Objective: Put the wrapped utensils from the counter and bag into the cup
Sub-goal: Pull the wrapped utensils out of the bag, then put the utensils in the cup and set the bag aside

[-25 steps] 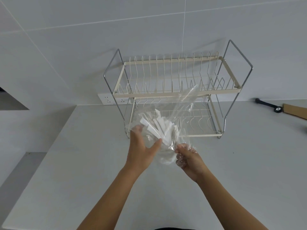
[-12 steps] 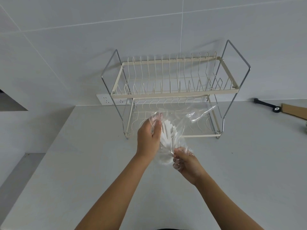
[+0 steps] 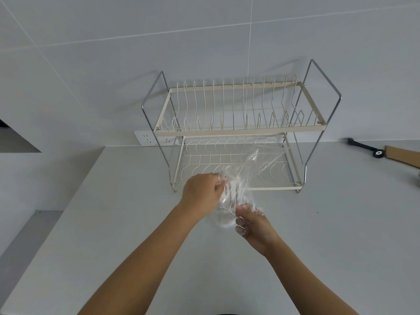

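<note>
Both hands meet over the middle of the pale counter (image 3: pixel 113 223), just in front of a two-tier wire dish rack (image 3: pixel 236 130) that stands against the tiled wall. The left hand (image 3: pixel 201 193) is curled with its fingers closed on the upper part of a clear plastic bag (image 3: pixel 247 169), pinching the film together near the rack's lower shelf. The right hand (image 3: pixel 252 226) sits nearer and slightly to the right, its fingers closed on the lower part of the same bag. Between the two hands the film is bunched and crumpled; its loose far end fans out up and to the right, in front of the lower tier of the rack.

Inside the gathered plastic, between the hands, pale shapes of the wrapped utensils (image 3: pixel 229 194) show faintly; how many there are cannot be told through the creased film. Something rounded and clear lies low between the hands, but whether it is a cup or only folded plastic cannot be told.

A wall socket (image 3: pixel 147 138) sits to the left of the rack. At the far right of the counter lies a black-handled tool (image 3: pixel 363 146) beside a brown cardboard piece (image 3: pixel 402 154).
</note>
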